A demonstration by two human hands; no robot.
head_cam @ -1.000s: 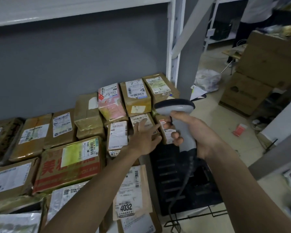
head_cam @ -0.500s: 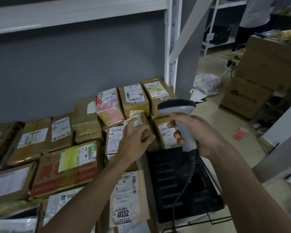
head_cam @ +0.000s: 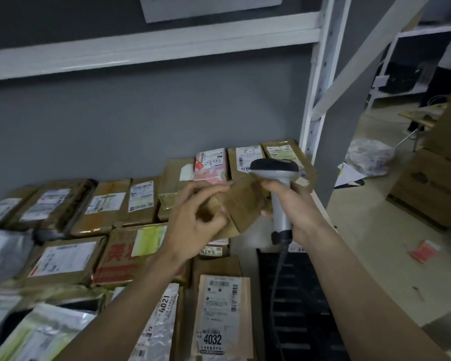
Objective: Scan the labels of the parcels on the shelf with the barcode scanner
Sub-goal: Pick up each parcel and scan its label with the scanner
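holding a small brown parcel (head_cam: 235, 204) lifted off the pile, the left hand (head_cam: 195, 222) has its fingers curled round the near edge, probably to turn the box until its label faces the reader; from the head view only plain cardboard shows, so where that label sits cannot be told. at three o'clock of the box, touching it, the right hand (head_cam: 294, 207) grips the grey handle of the barcode scanner (head_cam: 276, 178), its dark head upright and pointing away toward twelve o'clock, cable hanging down to six o'clock; it seems held ready rather than aimed. the other parcels (head_cam: 138, 196) lie flat on the shelf (head_cam: 146, 48) from nine to twelve o'clock, labels up, likely so they can be read without handling. a packet marked 4032 (head_cam: 219, 313) lies at six o'clock, beside a black slatted crate (head_cam: 305, 308) at five o'clock. next, i judge, the box needs rotating and the scanner tipping down onto it.
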